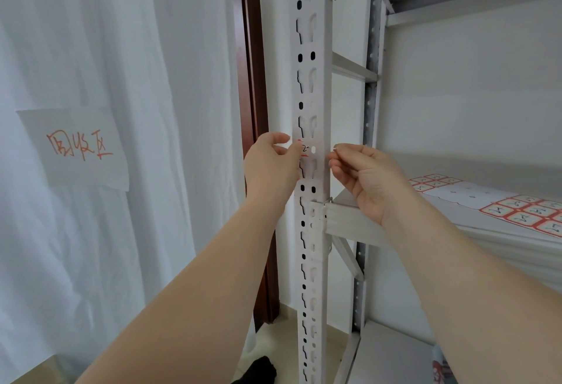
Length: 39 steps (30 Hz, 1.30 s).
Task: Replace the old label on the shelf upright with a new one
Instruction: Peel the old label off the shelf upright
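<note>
A white perforated shelf upright (313, 85) runs down the middle of the view. A small label (305, 149) with a red border and black handwriting sits on its front face at hand height. My left hand (273, 167) is at the upright's left edge, with its fingertips on the label's left side and partly covering it. My right hand (362, 177) is at the upright's right edge, fingers curled with thumb and forefinger pinched together; whether they hold anything is not visible.
A sheet of red-bordered labels (517, 210) lies on the shelf board (355, 219) at right. A white curtain (121, 49) with a paper sign (79, 149) in red writing hangs at left. A dark wooden door frame (252, 79) stands behind the upright.
</note>
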Each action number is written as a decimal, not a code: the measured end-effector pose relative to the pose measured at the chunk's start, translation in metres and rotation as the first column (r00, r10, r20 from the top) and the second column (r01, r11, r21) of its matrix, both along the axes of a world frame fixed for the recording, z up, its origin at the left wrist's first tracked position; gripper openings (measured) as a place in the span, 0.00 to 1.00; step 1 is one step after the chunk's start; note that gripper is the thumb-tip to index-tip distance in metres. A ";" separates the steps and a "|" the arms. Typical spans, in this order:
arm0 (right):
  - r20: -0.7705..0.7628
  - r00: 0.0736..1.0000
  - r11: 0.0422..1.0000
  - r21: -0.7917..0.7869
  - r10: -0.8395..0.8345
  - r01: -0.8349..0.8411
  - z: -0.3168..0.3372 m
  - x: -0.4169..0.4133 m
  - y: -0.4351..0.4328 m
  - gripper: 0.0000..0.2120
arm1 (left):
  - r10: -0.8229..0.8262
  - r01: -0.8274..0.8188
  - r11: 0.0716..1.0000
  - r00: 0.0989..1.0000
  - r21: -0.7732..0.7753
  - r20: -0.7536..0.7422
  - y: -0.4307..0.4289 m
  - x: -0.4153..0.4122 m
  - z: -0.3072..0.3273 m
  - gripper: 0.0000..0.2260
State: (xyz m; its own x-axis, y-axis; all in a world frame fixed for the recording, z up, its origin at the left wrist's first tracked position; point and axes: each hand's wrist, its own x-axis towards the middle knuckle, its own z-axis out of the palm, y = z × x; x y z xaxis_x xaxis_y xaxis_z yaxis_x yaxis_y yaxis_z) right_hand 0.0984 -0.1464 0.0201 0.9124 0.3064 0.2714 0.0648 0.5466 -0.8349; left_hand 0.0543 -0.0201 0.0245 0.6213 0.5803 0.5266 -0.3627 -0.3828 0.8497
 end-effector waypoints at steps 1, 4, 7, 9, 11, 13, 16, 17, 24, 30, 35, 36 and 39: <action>-0.005 1.000 1.000 -0.008 -0.007 0.007 0.000 0.001 0.000 0.04 | -0.015 0.015 1.000 1.000 -0.001 -0.006 0.001 0.002 0.000 0.13; -0.019 1.000 1.000 -0.012 -0.024 0.024 0.000 0.002 0.000 0.04 | -0.062 0.063 0.998 0.998 0.019 -0.025 0.002 0.006 0.000 0.12; -0.019 0.999 0.999 -0.021 -0.035 0.035 0.001 0.003 0.000 0.04 | -0.083 0.084 0.994 0.997 0.068 -0.005 0.002 0.007 -0.001 0.09; -0.016 0.999 0.999 -0.024 -0.030 0.030 0.001 0.003 0.000 0.05 | -0.099 0.099 0.992 0.995 0.075 -0.002 0.003 0.007 -0.002 0.10; -0.016 1.000 1.000 -0.019 -0.025 0.025 0.001 0.003 0.000 0.06 | -0.117 0.117 0.989 0.993 0.090 -0.004 0.005 0.008 -0.003 0.10; -0.012 1.000 1.000 -0.016 -0.014 0.014 0.000 0.004 0.000 0.07 | -0.142 0.142 0.985 0.990 0.098 -0.004 0.008 0.010 -0.004 0.10; -0.005 1.000 1.000 -0.021 -0.011 0.011 0.000 0.006 0.001 0.07 | -0.175 0.175 0.979 0.984 0.102 0.000 0.012 0.013 -0.006 0.11; -0.008 1.000 1.000 -0.020 -0.017 0.017 0.000 0.006 0.001 0.07 | -0.184 0.183 0.977 0.983 0.109 -0.001 0.013 0.014 -0.006 0.11; -0.026 0.999 0.999 0.007 -0.037 0.037 0.001 0.004 0.002 0.07 | -0.167 0.166 0.970 0.986 0.179 -0.008 0.016 0.018 -0.006 0.16; -0.016 1.000 1.000 0.011 -0.023 0.023 0.001 0.003 0.002 0.06 | -0.162 0.172 0.958 0.985 0.229 -0.063 0.018 0.024 -0.005 0.16; -0.018 0.999 0.999 0.012 -0.032 0.032 0.001 0.003 0.003 0.07 | -0.198 0.202 0.932 0.979 0.299 -0.044 0.021 0.023 -0.008 0.23; -0.016 0.999 0.999 0.008 -0.031 0.031 0.001 0.003 0.003 0.07 | -0.190 0.191 0.934 0.981 0.302 -0.032 0.021 0.024 -0.008 0.23; -0.007 1.000 1.000 -0.007 -0.031 0.031 0.000 0.003 0.003 0.07 | -0.144 0.141 0.937 0.989 0.320 -0.014 0.018 0.024 -0.010 0.20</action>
